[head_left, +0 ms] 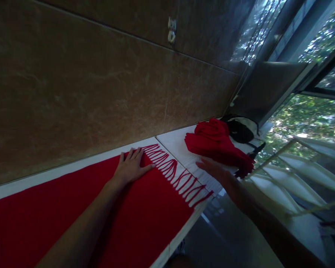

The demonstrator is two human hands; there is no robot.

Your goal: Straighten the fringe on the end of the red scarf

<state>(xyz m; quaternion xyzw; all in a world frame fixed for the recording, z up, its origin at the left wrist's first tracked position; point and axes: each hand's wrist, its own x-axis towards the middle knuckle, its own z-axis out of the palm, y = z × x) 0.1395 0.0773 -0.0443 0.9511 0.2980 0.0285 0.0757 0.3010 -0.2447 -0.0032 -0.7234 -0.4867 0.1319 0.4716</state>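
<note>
A red fringed scarf [153,208] lies spread flat along the white table, its tassels [173,171] fanned out at the right end. My left hand [131,163] rests flat on the scarf near the far corner beside the fringe, fingers spread. Off to the right, my right hand [212,167] reaches over the table with fingers stretched out and holds nothing I can see. It is between the tassels and a folded pile of red cloth [214,139]; whether it touches the pile I cannot tell.
Behind the table [173,141] rises a brown tiled wall [100,82] with a small white fitting [171,29]. A black and white bag [241,130] lies behind the red pile. A pale rack [290,178] stands at right by the windows [318,119].
</note>
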